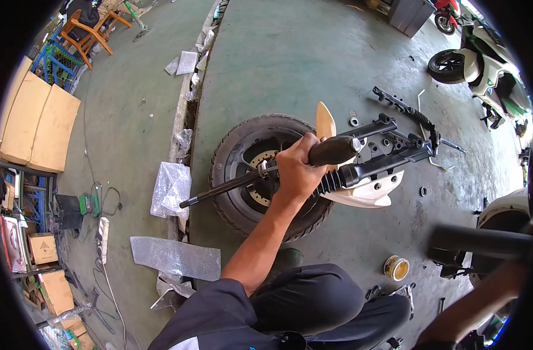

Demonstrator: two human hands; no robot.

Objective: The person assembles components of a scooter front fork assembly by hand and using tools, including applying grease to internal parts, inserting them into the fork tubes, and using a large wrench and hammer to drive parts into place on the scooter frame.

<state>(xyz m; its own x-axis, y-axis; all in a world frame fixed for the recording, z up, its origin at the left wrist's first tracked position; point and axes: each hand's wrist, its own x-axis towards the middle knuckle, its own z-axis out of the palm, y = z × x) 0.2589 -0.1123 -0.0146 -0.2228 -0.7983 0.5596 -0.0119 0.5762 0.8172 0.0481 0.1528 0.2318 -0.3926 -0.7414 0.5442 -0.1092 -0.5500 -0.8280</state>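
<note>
My left hand [301, 166] is wrapped round a thick dark handle [333, 150] with a metal end cap, like a screwdriver's; its shaft is hidden below the fist. Under it lies a motorcycle front fork [389, 160] with a rubber bellows, and its steering stem [220, 191] points left across a tyred wheel [231, 143]. A cream-white mudguard [363, 195] sits under the fork. At the right rim, my right hand [514, 277] is blurred and partly cut off by the dark picture edge. It holds a dark, bar-shaped tool [479, 242], smeared by motion, perhaps a hammer.
An open tin of yellowish grease [396, 268] stands by my knee. Bubble wrap [172, 189] lies along a floor channel. A steering rack-like rod [412, 114] and metal rings [353, 122] lie beyond the fork. Scooters [482, 70] stand right; cartons [42, 119] line the left.
</note>
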